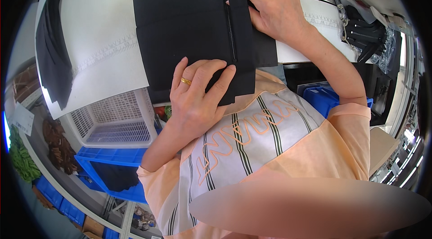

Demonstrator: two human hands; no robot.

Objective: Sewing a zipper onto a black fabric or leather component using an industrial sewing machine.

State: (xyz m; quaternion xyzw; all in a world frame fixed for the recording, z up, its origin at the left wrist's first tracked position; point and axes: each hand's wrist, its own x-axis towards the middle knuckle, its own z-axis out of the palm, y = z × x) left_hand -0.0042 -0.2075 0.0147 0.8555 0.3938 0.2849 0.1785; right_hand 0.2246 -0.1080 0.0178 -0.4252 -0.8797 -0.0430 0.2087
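Observation:
A black fabric piece [180, 27] lies over the near edge of the white table, with a black zipper [230, 27] running lengthwise near its right side. My left hand [198, 88], a gold-coloured ring on one finger, rests on the lower part of the fabric. Its fingers are bent, and two fingertips close together pinch the cloth by the zipper's lower end. My right hand [276, 9] grips the fabric's right edge at the top; some of its fingers are hidden by the cloth. A bit of fingertip shows through the gap beside the zipper.
Dark cloth [54, 45] hangs over the table's [99, 27] left side. A white plastic basket [117, 117] and a blue crate [110, 158] stand below at left. More black zippers [366, 34] lie with clear plastic at right, and a blue bin [319, 97] sits beneath.

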